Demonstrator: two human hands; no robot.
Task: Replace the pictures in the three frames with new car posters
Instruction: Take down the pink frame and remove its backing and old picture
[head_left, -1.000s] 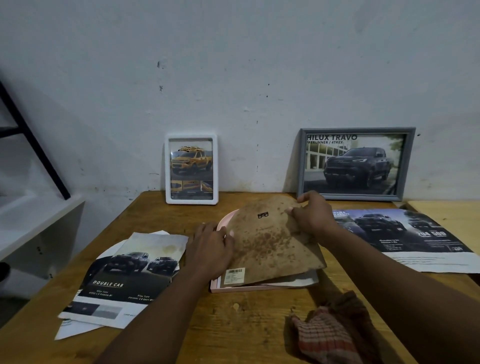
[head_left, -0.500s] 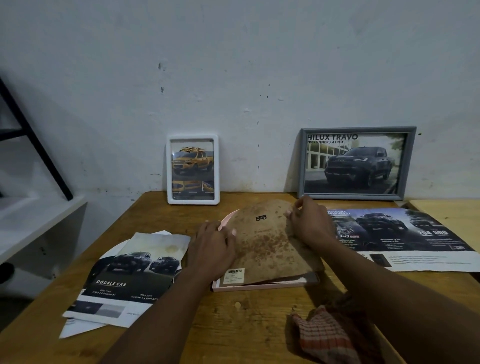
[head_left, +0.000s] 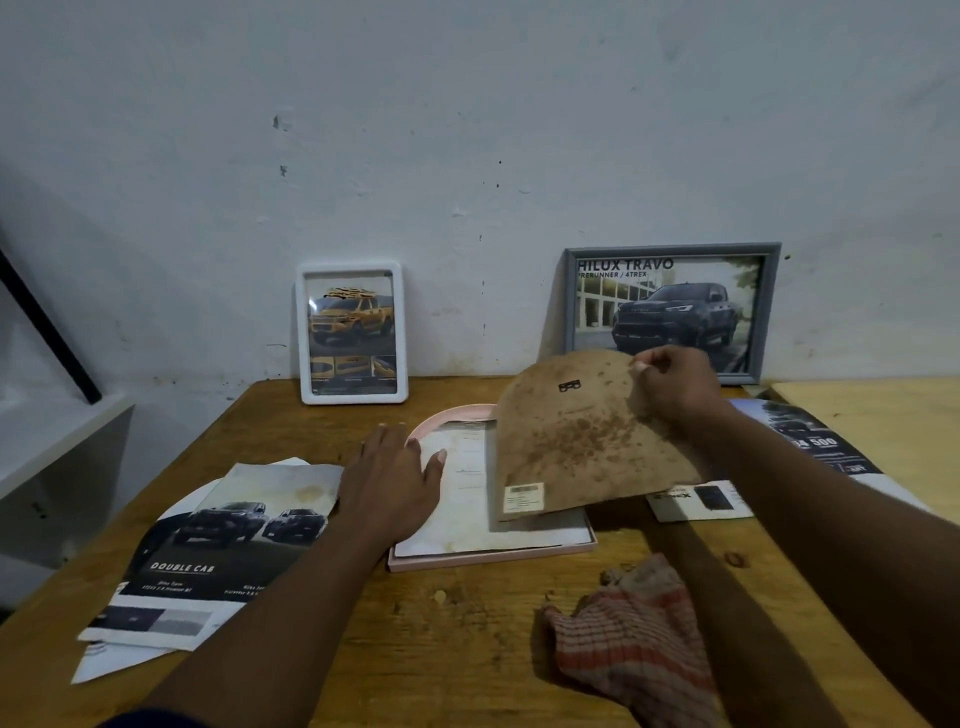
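Lifted since the earlier frames, the brown backing board (head_left: 582, 441) no longer lies flat on the pink frame (head_left: 493, 558); its far edge is raised and it has swung toward the frame's right side, uncovering a stained white sheet (head_left: 467, 499) inside.

Left of the pink frame lies a "Double Cab" car poster (head_left: 228, 540) on the table (head_left: 441, 639). The left hand (head_left: 389, 483) rests flat, fingers spread, gripping nothing, on the frame's left edge, touching the sheet. Behind the frame, a white frame (head_left: 352, 332) and a grey frame (head_left: 670, 309) lean on the wall, each showing a car.

The right hand (head_left: 675, 387) pinches the board's upper right rim. The board's long axis runs from that grip down toward its labelled near corner, which overhangs the frame. Judgement: the left hand is nearer the sheet and poster.
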